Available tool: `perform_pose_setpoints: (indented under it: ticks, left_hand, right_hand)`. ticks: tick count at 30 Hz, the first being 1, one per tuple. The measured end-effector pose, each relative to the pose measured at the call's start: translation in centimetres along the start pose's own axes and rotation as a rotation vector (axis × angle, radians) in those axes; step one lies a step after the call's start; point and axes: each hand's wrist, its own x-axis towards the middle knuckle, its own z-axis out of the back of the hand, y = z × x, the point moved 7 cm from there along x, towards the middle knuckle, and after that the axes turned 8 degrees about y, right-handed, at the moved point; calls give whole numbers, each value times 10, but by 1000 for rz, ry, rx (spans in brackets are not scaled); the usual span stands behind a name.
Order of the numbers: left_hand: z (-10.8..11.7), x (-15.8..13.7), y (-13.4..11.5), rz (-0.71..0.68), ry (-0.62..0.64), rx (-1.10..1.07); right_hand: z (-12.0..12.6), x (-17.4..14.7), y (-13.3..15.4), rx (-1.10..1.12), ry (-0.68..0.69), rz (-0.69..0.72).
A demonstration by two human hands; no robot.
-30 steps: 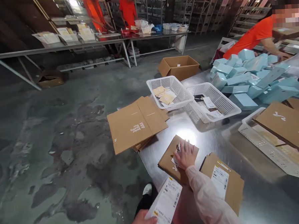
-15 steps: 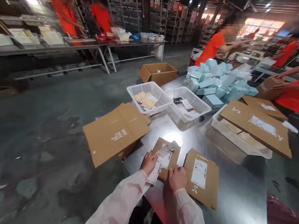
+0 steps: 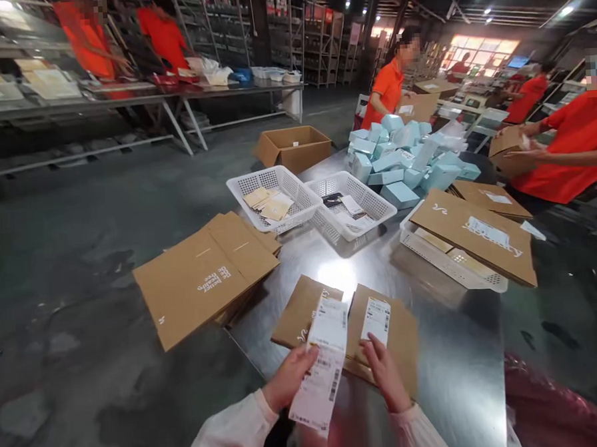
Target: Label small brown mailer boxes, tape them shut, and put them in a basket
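Observation:
My left hand (image 3: pixel 291 378) pinches a long white strip of printed shipping labels (image 3: pixel 323 382) at its left edge. The strip is raised in front of a flat cardboard piece (image 3: pixel 296 310) with white handwriting, and hides part of it. To the right, my right hand (image 3: pixel 386 372) has its fingers apart and stretched out over another flat cardboard stack (image 3: pixel 403 331). Its fingertips are at the lower edge of a white label (image 3: pixel 376 318) stuck there; whether they touch it I cannot tell. Both cardboard pieces lie on a shiny metal table (image 3: pixel 460 362).
Two white baskets (image 3: pixel 270 175) (image 3: pixel 385 212) hold envelopes and papers. Folded cartons (image 3: pixel 191 282) overhang the table's left edge. Light-blue boxes (image 3: pixel 400 158) are heaped at the back. More cardboard (image 3: pixel 472 231) rests over a basket on the right. People in orange shirts (image 3: pixel 569 142) work around.
My left hand has lifted the label strip off the left cardboard towards me. My right hand has moved right, from between the cardboard pieces onto the right one, its fingers now stretched out.

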Motion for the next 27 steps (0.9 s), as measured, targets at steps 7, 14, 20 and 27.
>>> perform_pose_setpoints:
  ticks: [7, 14, 20, 27]
  left_hand:
    - [19, -12, -9, -90, 66, 2]
    - [57, 0, 14, -53, -243, 86]
    - [59, 0, 24, -193, -345, 93]
    - [80, 14, 41, -120, -551, 121]
  right_hand:
    - [-107, -29, 23, 516, 273, -85]
    - [-106, -10, 29, 304, 174, 40]
    - [-116, 11, 42, 110, 403, 21]
    - [-124, 39, 21, -137, 451, 18]
